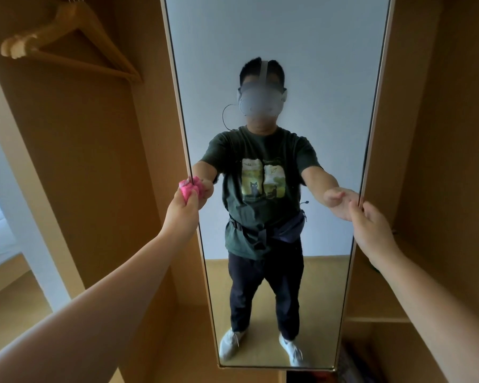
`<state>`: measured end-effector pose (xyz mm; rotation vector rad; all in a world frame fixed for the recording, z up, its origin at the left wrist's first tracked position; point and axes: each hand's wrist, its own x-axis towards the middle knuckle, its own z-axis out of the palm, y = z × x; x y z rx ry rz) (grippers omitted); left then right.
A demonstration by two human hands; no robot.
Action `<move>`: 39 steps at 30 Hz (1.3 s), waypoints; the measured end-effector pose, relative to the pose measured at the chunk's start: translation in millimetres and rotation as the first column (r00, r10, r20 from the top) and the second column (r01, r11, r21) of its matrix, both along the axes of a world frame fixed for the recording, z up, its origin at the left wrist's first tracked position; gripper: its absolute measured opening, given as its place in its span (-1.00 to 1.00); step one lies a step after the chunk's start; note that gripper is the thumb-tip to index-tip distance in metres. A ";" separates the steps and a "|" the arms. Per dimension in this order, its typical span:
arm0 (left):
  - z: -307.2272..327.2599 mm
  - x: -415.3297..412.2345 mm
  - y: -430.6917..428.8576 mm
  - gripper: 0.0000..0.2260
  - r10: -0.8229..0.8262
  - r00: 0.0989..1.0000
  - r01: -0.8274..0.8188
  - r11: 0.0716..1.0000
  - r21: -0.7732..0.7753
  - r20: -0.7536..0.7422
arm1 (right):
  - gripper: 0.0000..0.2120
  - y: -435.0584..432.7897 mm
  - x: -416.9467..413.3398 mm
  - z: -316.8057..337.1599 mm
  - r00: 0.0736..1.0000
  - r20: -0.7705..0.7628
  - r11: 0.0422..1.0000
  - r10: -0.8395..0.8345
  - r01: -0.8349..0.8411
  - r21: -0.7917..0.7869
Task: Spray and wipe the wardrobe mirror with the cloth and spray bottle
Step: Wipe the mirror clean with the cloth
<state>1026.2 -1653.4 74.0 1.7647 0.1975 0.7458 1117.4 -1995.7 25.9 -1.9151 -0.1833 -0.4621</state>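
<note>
bunching the soft, light pink cloth [189, 190], left hand [183, 208] fingers pinch it at the mirror [277, 51] edge; right hand [371, 228] fingers grip the stiff, fragile frame.

Mirror [277, 37] centre bare — hanger [67, 42] aside

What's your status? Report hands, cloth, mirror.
Left hand grip shut on bunched pink cloth at tall wardrobe mirror left edge. Right hand fingers curled on mirror's right edge. Spray bottle not visible. Nothing obstructing.
</note>
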 end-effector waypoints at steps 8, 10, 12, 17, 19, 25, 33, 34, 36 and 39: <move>-11.7 -3.0 0.4 -0.72 -0.010 1.000 0.010 1.000 0.008 -0.024 | -0.64 -1.8 -1.0 -11.2 1.000 -0.016 1.000 0.002 -0.002 -0.001; -14.4 -3.2 1.0 -0.69 -0.009 1.000 0.009 1.000 0.016 -0.030 | -0.74 -3.1 -1.3 -14.1 1.000 -0.014 1.000 -0.001 0.001 -0.008; -17.6 -3.5 1.0 -0.67 -0.011 0.999 0.011 0.999 0.031 -0.030 | -0.79 -3.5 -2.6 -16.8 1.000 -0.004 1.000 -0.012 0.012 -0.015; -22.1 -6.7 0.1 -0.70 -0.002 0.999 0.005 0.998 0.062 -0.043 | -0.77 -5.4 -4.7 -25.7 0.999 -0.026 0.999 -0.021 0.020 -0.026; -23.7 -8.9 0.0 -0.73 -0.002 0.999 0.006 0.995 0.105 -0.035 | -0.75 -6.8 -5.1 -29.7 0.999 -0.032 0.999 -0.008 0.007 -0.035; -23.6 -16.5 12.8 -0.71 0.084 0.987 -0.048 0.970 0.240 -0.140 | -0.57 -5.9 -9.9 -39.6 0.999 -0.042 0.998 -0.006 0.004 -0.057; -13.4 -7.8 14.2 -0.70 0.093 0.975 -0.055 0.981 0.189 -0.203 | -0.62 -7.5 -5.5 -54.3 0.998 -0.057 0.998 0.002 -0.005 -0.065; -14.4 -6.4 13.0 -0.69 0.084 0.975 -0.050 0.984 0.169 -0.204 | -0.63 -7.4 -5.5 -55.9 0.998 -0.066 0.998 0.004 -0.008 -0.065; -17.9 -6.1 10.5 -0.69 0.067 0.979 -0.044 0.992 0.119 -0.194 | -0.63 -7.3 -5.2 -59.7 0.997 -0.081 0.998 0.008 -0.014 -0.067; -27.4 -7.6 8.3 -0.70 0.022 0.981 -0.007 0.997 0.080 -0.191 | -0.67 -8.4 -4.3 -65.8 0.996 -0.090 0.997 0.015 -0.022 -0.074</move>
